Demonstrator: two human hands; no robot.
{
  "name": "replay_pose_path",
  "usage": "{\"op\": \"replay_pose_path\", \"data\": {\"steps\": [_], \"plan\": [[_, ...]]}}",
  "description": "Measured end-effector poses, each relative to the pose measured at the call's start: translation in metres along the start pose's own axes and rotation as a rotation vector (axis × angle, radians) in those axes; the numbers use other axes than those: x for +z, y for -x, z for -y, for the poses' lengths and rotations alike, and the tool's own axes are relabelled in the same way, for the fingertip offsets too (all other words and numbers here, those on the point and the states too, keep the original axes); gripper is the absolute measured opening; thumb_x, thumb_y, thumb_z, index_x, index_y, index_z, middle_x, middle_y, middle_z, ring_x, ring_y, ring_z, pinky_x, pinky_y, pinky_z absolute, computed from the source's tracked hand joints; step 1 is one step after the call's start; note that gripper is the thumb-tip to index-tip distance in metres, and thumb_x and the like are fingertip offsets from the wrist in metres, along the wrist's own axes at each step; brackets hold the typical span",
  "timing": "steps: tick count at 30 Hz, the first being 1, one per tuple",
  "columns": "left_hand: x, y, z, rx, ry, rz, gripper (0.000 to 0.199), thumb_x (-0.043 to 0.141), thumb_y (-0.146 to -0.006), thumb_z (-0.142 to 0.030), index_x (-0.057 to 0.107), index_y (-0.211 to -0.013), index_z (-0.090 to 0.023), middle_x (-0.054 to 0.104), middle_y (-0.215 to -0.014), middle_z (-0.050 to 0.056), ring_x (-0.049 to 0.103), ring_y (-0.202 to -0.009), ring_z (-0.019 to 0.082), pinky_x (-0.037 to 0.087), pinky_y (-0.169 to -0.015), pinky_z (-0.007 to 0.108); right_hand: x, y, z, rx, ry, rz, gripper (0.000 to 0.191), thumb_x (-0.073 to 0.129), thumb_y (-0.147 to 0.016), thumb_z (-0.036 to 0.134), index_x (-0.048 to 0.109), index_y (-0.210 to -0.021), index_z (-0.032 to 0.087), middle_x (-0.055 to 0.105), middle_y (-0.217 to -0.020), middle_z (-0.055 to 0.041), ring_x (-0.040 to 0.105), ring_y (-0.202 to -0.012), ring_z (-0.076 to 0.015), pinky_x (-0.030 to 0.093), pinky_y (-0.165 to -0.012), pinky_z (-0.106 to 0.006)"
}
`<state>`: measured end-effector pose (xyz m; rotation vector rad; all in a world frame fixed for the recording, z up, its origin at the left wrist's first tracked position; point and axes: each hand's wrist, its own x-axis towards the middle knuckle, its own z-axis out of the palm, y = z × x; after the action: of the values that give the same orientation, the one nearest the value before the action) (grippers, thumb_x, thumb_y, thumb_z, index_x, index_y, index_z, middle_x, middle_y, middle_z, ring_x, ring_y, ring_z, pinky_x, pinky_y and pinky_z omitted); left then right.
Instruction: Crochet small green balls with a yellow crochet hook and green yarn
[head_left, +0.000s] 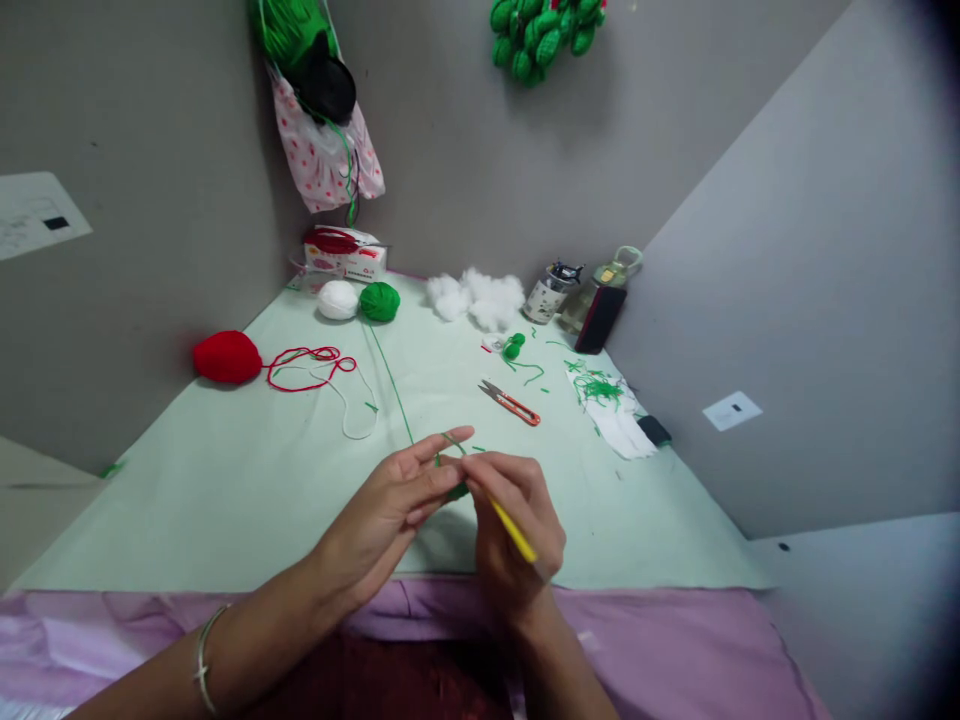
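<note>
Between the thumb and fingers of my left hand (405,490) a small green crochet piece (456,491) is pinched, mostly covered by the fingers. A strand of green yarn (391,380) loops over the raised left index finger and runs back across the table to the green yarn ball (380,301). My right hand (521,510) grips a crochet hook with a yellow handle (514,530) like a pen. The hook's tip meets the green piece at the left fingertips and is hidden there.
Orange thread snips (510,402) lie beyond my hands. Farther back are white stuffing (480,298), a white yarn ball (338,299) and a small green knitted piece (514,346). A red yarn ball (227,357) sits left; green scraps (600,388) lie on paper at right, near a phone (600,320).
</note>
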<state>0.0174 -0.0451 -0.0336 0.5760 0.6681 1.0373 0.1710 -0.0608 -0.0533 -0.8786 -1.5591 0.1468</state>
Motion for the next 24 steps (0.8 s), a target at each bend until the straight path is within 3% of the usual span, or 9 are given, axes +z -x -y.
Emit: {"op": "replay_pose_path", "data": {"steps": [2, 4, 7, 12, 17, 24], "plan": [[-0.003, 0.001, -0.002, -0.045, -0.001, 0.006, 0.040, 0.088, -0.083, -0.026, 0.080, -0.122, -0.020, 0.058, -0.076, -0.007, 0.032, -0.053, 0.003, 0.048, -0.082, 0.023, -0.001, 0.000, 0.000, 0.150, -0.091, -0.036, 0.024, 0.062, -0.099, 0.012, 0.079, -0.107, 0.027, 0.074, -0.089, -0.0043, 0.069, -0.082, -0.0181, 0.057, -0.070, -0.033], [-0.004, 0.002, -0.004, 0.020, -0.045, -0.010, 0.040, 0.088, -0.082, -0.026, 0.081, -0.121, -0.022, 0.060, -0.081, -0.005, 0.043, -0.062, 0.005, 0.046, -0.081, 0.021, -0.002, -0.001, 0.000, 0.309, -0.261, -0.061, 0.021, 0.060, -0.101, 0.018, 0.079, -0.100, 0.025, 0.070, -0.081, -0.0019, 0.065, -0.074, -0.0163, 0.054, -0.067, -0.032], [-0.003, 0.005, -0.003, 0.128, -0.133, 0.002, 0.042, 0.088, -0.082, -0.027, 0.080, -0.123, -0.028, 0.064, -0.087, -0.002, 0.056, -0.083, 0.011, 0.044, -0.084, 0.021, 0.001, -0.003, 0.002, 0.424, -0.384, 0.000, 0.018, 0.063, -0.101, 0.023, 0.081, -0.099, 0.025, 0.073, -0.085, -0.0016, 0.065, -0.075, -0.0147, 0.054, -0.070, -0.030], [-0.008, 0.010, 0.003, 0.139, -0.258, 0.022, 0.039, 0.081, -0.089, -0.033, 0.077, -0.128, -0.032, 0.067, -0.100, 0.001, 0.057, -0.092, 0.014, 0.043, -0.082, 0.024, 0.004, -0.004, 0.003, 0.505, -0.464, 0.015, 0.014, 0.067, -0.100, 0.027, 0.081, -0.098, 0.027, 0.077, -0.090, -0.0002, 0.067, -0.076, -0.0116, 0.055, -0.073, -0.026], [-0.012, 0.012, 0.000, 0.175, -0.280, -0.006, 0.033, 0.081, -0.087, -0.032, 0.081, -0.120, -0.033, 0.063, -0.099, 0.001, 0.055, -0.097, 0.016, 0.044, -0.088, 0.027, 0.004, -0.009, 0.002, 0.578, -0.654, -0.017, 0.016, 0.067, -0.101, 0.032, 0.079, -0.094, 0.024, 0.077, -0.086, -0.0006, 0.068, -0.070, -0.0104, 0.058, -0.072, -0.025], [-0.013, 0.012, -0.002, 0.196, -0.365, -0.008, 0.033, 0.079, -0.088, -0.030, 0.081, -0.121, -0.034, 0.059, -0.095, 0.000, 0.051, -0.089, 0.014, 0.042, -0.080, 0.024, -0.002, -0.008, 0.005, 0.478, -0.515, 0.039, 0.020, 0.058, -0.106, 0.026, 0.076, -0.098, 0.022, 0.076, -0.089, -0.0015, 0.071, -0.076, -0.0121, 0.059, -0.073, -0.027]]}}
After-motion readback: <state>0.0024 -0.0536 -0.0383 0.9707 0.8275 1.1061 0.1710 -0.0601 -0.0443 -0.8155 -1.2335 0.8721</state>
